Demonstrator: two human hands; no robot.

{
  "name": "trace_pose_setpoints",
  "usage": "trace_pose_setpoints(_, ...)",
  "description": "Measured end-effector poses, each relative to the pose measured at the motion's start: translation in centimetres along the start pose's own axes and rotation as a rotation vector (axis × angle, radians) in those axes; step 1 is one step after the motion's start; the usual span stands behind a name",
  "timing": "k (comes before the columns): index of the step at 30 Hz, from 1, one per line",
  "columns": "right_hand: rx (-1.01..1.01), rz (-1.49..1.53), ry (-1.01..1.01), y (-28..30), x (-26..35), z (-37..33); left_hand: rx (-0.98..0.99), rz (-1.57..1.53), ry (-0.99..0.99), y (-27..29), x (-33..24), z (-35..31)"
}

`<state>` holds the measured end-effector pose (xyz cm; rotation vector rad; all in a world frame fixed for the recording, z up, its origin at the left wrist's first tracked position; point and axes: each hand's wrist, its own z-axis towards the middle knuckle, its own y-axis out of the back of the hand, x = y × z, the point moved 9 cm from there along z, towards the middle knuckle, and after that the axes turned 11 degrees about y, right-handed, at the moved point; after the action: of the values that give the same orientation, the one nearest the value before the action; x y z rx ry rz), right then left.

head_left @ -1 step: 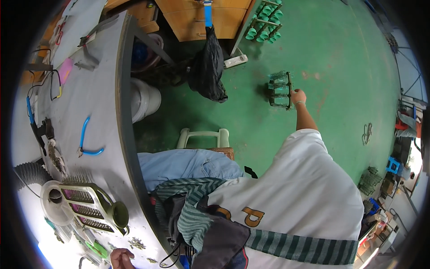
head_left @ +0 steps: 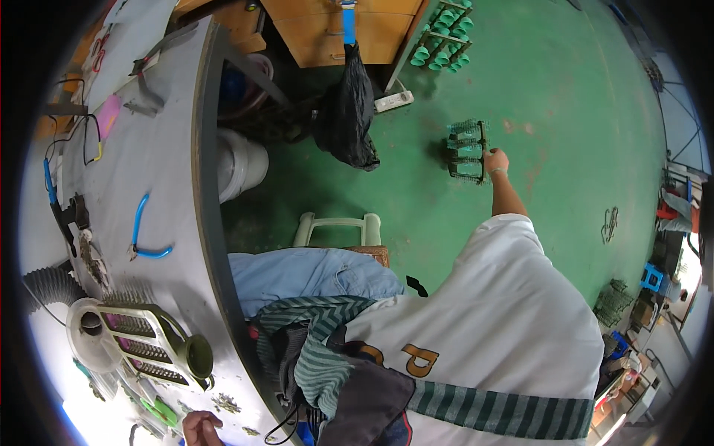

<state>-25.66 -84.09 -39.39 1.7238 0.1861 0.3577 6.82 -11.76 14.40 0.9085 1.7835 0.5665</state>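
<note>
My right hand [head_left: 496,160] reaches out over the green floor, its fingers closed on the dark side bar of a rack [head_left: 466,153]. The rack has several rows of thin, spiky green pieces. Whether it hangs just above the floor or touches it, I cannot tell. At the lower edge, my left hand [head_left: 201,429] is at the grey workbench [head_left: 167,193], fingers curled inward; anything inside them is hidden. Close to that hand lie small greenish bits [head_left: 226,403]. A pale rack with rows of pins [head_left: 149,342] stands further up the bench, beside a dark green round cup [head_left: 198,355].
Blue-handled pliers [head_left: 141,230] lie on the bench. A black plastic bag [head_left: 348,111] hangs by wooden drawers [head_left: 349,26]. White buckets [head_left: 242,165] and a pale stool [head_left: 340,221] stand nearby. A rack of green cups [head_left: 444,36] and another wire rack [head_left: 613,301] are on the floor.
</note>
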Motion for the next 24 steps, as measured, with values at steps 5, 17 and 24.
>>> trace_pose_setpoints(5, 0.336, 0.029, -0.010, -3.1, 2.1, 1.0, -0.009, -0.007, 0.078, -1.0, -0.5, 0.8)
trace_pose_setpoints(17, 0.201, -0.134, -0.074, -2.3, 0.9, -1.7, 0.048, 0.035, 0.112, -2.7, -1.7, 1.7)
trace_pose_setpoints(24, 0.153, -0.112, 0.035, -3.0, -1.9, -7.6, 0.086, 0.037, 0.121, -3.3, -1.5, 1.9)
